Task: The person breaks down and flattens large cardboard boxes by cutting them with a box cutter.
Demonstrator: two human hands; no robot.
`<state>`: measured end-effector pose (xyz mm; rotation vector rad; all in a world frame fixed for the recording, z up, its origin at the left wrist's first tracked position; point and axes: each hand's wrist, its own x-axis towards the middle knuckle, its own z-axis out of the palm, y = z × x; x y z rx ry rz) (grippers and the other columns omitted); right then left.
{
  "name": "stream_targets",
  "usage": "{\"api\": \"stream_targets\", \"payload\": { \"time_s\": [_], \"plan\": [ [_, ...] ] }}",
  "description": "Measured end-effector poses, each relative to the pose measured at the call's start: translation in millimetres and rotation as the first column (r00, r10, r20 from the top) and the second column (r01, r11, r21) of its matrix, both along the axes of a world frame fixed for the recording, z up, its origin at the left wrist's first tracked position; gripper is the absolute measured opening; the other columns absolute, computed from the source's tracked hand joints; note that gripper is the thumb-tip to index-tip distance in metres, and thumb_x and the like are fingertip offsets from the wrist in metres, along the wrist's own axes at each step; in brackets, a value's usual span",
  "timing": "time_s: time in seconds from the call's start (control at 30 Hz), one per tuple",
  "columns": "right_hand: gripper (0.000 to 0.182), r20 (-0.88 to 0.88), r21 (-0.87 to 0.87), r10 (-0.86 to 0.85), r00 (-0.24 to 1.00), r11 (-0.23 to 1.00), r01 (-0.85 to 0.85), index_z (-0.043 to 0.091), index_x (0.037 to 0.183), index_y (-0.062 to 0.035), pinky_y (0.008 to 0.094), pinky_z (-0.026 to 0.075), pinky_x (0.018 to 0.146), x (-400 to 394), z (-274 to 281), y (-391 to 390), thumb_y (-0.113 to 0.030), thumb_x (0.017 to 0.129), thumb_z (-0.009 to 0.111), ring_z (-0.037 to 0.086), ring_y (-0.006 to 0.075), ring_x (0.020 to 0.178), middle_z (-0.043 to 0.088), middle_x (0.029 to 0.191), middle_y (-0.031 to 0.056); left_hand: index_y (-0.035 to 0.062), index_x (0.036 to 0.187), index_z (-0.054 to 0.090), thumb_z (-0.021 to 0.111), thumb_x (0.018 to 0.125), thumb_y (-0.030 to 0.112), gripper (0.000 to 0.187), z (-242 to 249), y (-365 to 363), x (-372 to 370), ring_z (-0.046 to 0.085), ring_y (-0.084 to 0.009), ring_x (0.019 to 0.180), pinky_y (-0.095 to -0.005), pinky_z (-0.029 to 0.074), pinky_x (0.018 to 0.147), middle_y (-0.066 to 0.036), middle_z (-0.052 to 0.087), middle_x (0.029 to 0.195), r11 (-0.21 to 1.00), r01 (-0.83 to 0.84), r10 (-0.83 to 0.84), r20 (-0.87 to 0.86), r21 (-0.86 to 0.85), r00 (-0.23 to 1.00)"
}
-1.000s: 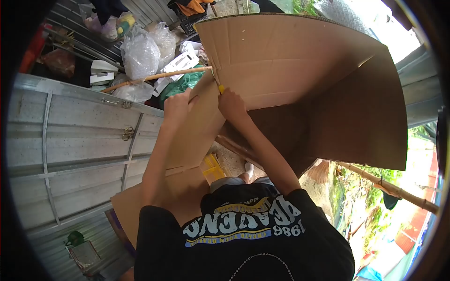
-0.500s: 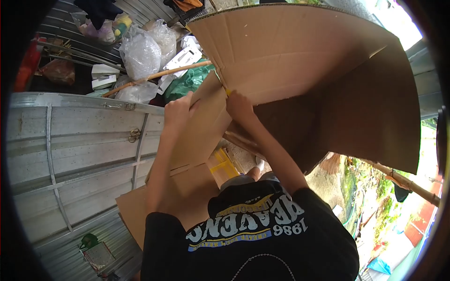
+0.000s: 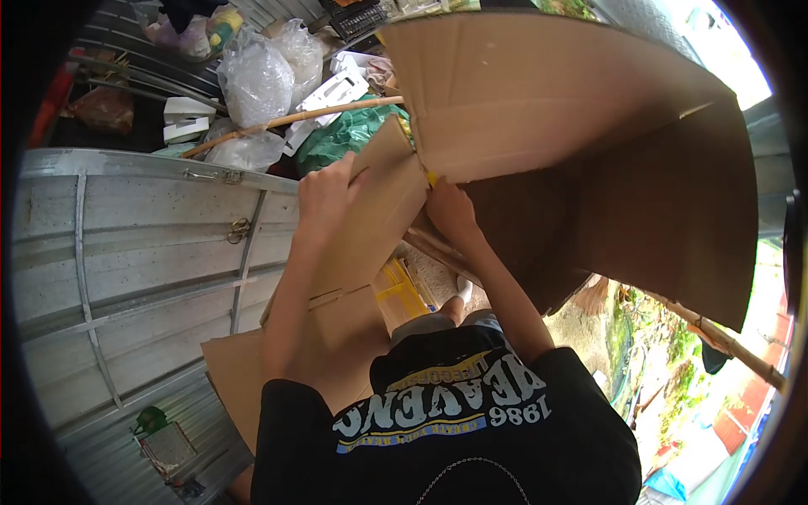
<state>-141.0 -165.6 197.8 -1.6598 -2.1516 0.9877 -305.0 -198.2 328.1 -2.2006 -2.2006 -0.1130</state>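
While the left hand (image 3: 324, 192) clenched the edge of a cardboard panel (image 3: 383, 223), the right hand (image 3: 453, 210) gripped a yellow tool (image 3: 432, 178) where that panel met the big carton (image 3: 547, 93), before the person (image 3: 446, 429). If the panel buckled, I thought, the tool might slip and jab a finger.

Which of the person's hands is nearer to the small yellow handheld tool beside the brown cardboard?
Right. The right hand grips the small yellow handheld tool. The left hand is apart from it, farther left, holding the flat brown cardboard panel.
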Motion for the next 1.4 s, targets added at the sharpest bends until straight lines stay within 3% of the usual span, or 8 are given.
{"api": "stream_targets", "payload": {
  "time_s": [0.2,0.4,0.6,0.87,1.0,1.07,1.27,1.4],
  "plan": [
    [0.026,0.072,0.048,0.017,0.997,0.999,-0.021,0.049,0.085,0.0039,0.0451,0.048,0.065,-8,-28,22,-0.022,0.081,0.048,0.060,0.0370,0.073,0.059,0.076,0.0248,0.0063,0.088,0.052,0.055,0.079,0.031,0.027,0,2,3,0.059,-0.0320,0.063,-0.0399,0.046,0.053,-0.013,0.060,0.070,0.998,0.054,-0.053,0.045,-0.012,0.998],
    [0.028,0.075,-0.121,-0.035,0.997,0.992,0.044,0.050,0.084,0.0037,0.0448,0.048,0.066,5,-25,3,-0.025,0.082,0.048,0.059,0.0373,0.074,0.059,0.078,0.0240,0.0053,0.085,0.051,0.055,0.079,0.031,0.027,1,2,5,0.059,-0.0304,0.063,-0.0392,0.047,0.054,-0.012,0.060,0.072,0.999,0.047,-0.047,0.023,0.004,0.999],
    [0.031,0.073,-0.025,0.006,0.997,1.000,-0.004,0.048,0.086,0.0040,0.0449,0.047,0.068,1,-40,6,-0.027,0.083,0.047,0.059,0.0378,0.076,0.058,0.078,0.0245,0.0050,0.091,0.053,0.055,0.079,0.031,0.029,4,-11,9,0.060,-0.0297,0.064,-0.0384,0.047,0.055,-0.012,0.060,0.074,0.999,0.037,-0.037,0.046,-0.002,0.998],
    [0.031,0.008,-0.224,-0.032,0.999,0.974,0.033,0.046,0.088,0.0037,0.0449,0.048,0.068,-14,-61,22,-0.027,0.083,0.046,0.058,0.0389,0.077,0.058,0.081,0.0248,0.0045,0.095,0.055,0.053,0.080,0.033,0.032,1,-9,6,0.058,-0.0323,0.064,-0.0395,0.045,0.053,-0.013,0.060,0.074,0.997,0.066,-0.068,0.101,0.026,0.993],
    [0.031,0.037,-0.090,-0.036,0.999,0.995,0.040,0.046,0.088,0.0036,0.0444,0.048,0.069,5,-53,-3,-0.027,0.084,0.046,0.058,0.0392,0.078,0.058,0.082,0.0252,0.0068,0.097,0.055,0.055,0.079,0.032,0.031,5,-5,4,0.060,-0.0287,0.064,-0.0378,0.047,0.054,-0.011,0.061,0.075,1.000,-0.019,0.019,0.040,0.001,0.999],
    [0.032,0.083,-0.230,-0.077,0.994,0.969,0.094,0.047,0.088,0.0036,0.0444,0.048,0.069,11,-34,-13,-0.028,0.084,0.045,0.058,0.0396,0.079,0.058,0.083,0.0256,0.0071,0.095,0.055,0.055,0.079,0.032,0.030,3,-6,4,0.060,-0.0285,0.063,-0.0378,0.047,0.054,-0.011,0.061,0.075,1.000,-0.010,0.010,0.033,-0.002,0.999],
    [0.033,0.036,-0.214,-0.031,0.999,0.976,0.037,0.046,0.090,0.0035,0.0450,0.048,0.070,-14,-100,22,-0.029,0.084,0.046,0.058,0.0403,0.080,0.058,0.084,0.0259,0.0051,0.099,0.055,0.055,0.079,0.034,0.035,0,-13,11,0.058,-0.0314,0.062,-0.0396,0.045,0.053,-0.014,0.060,0.073,0.997,0.065,-0.063,0.050,-0.032,0.997],
    [0.035,0.038,-0.178,-0.073,0.997,0.981,0.078,0.047,0.091,0.0038,0.0447,0.047,0.071,-7,-85,10,-0.030,0.083,0.047,0.057,0.0405,0.080,0.058,0.084,0.0258,0.0042,0.099,0.055,0.054,0.080,0.034,0.035,10,-13,10,0.059,-0.0316,0.064,-0.0391,0.045,0.054,-0.016,0.060,0.073,0.994,-0.098,0.100,0.051,-0.037,0.994]
  ]
}}
